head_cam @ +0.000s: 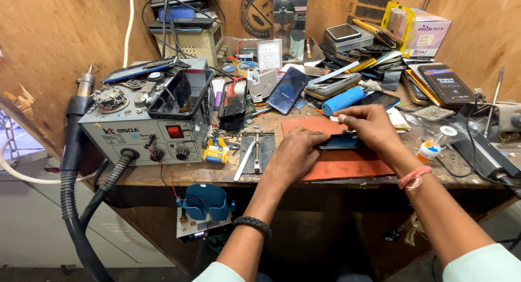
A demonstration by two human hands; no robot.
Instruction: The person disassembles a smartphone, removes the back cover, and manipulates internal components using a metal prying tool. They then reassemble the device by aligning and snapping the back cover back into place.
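Phone pinned flat between two hands on the orange mat

Phone is lying at centre frame on the orange mat, its long axis running left to right across the picture. The left hand is resting palm down at the phone's left end, fingers curled against it. The right hand is arching over the top and right end, fingertips pressing down on the dark body; whether it is pinching anything small cannot be told. Both hands are touching it, the right covering more. Just left, a metal holder is sitting. At left frame, a grey rework station is carrying another handset. Piled phones are crowding the upper centre.
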